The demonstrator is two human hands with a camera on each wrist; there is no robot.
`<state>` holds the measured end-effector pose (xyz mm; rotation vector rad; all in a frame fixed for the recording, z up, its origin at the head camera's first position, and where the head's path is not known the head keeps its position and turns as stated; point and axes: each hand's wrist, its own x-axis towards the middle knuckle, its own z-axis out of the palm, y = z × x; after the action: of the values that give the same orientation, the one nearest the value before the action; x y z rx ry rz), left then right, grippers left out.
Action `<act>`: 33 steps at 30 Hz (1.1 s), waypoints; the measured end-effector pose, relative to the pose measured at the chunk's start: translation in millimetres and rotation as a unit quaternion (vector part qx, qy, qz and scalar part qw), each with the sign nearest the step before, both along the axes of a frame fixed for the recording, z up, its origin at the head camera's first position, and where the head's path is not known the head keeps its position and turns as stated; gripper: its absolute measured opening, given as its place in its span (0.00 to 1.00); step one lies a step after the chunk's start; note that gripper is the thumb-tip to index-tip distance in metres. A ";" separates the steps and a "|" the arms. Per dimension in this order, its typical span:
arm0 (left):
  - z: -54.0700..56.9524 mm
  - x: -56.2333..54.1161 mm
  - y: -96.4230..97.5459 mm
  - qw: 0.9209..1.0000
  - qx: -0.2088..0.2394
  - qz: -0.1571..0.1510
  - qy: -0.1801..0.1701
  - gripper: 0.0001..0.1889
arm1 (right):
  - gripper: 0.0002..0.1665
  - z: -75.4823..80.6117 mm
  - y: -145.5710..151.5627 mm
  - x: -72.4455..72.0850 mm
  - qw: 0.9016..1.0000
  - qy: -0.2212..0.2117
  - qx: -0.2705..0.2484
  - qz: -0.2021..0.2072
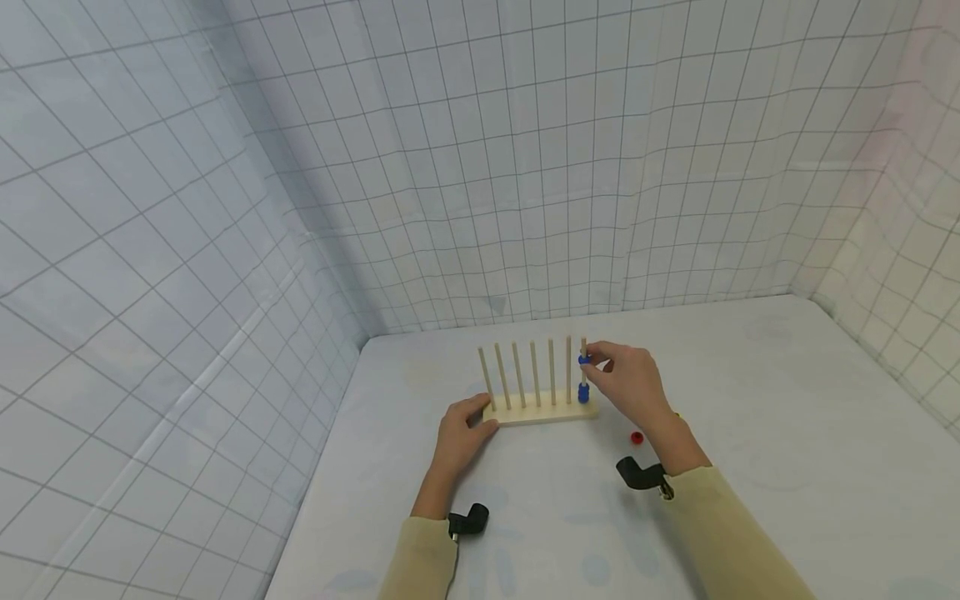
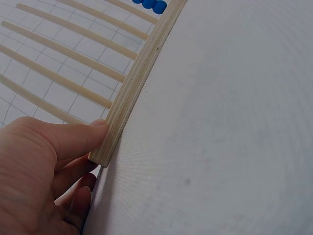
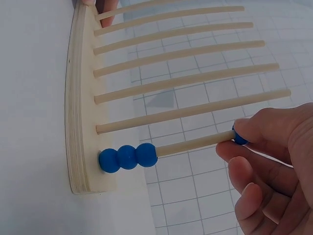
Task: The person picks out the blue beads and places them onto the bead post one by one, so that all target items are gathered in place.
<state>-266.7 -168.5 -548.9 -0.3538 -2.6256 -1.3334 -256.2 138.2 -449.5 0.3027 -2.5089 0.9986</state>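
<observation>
1. I've got a white surface (image 1: 547,500) here, faint bluish patches on my side of it.
2. Wooden peg rack (image 1: 540,412) is standing on it, pegs up.
3. One red bead (image 1: 637,437) lying near the rack's right end.
4. Also something yellow (image 1: 677,415), mostly hidden from me.

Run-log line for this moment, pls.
left hand: grips wooden base, left end | right hand: pinches blue bead on rightmost peg | same peg: three blue beads at bottom
</observation>
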 end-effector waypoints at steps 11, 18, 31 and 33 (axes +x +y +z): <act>0.3 -0.1 0.2 1.000 0.005 -0.005 0.006 0.26 | 0.13 -8.2 1.0 -1.2 1.000 -0.011 0.004 0.002; 0.2 -1.0 0.2 1.000 0.011 -0.008 0.008 0.26 | 0.14 -13.9 0.2 -1.9 1.000 -0.021 0.011 0.001; -0.4 -1.3 0.1 1.000 0.014 -0.006 0.003 0.25 | 0.15 -23.2 -0.4 -1.6 0.999 -0.036 0.016 0.002; -0.6 -1.6 0.1 1.000 0.014 -0.005 0.003 0.26 | 0.15 -25.1 -0.3 -2.3 0.999 -0.034 0.017 0.000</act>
<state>-268.3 -168.5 -549.6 -0.3666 -2.6009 -1.3700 -258.4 137.9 -474.6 0.2841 -2.5898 0.9826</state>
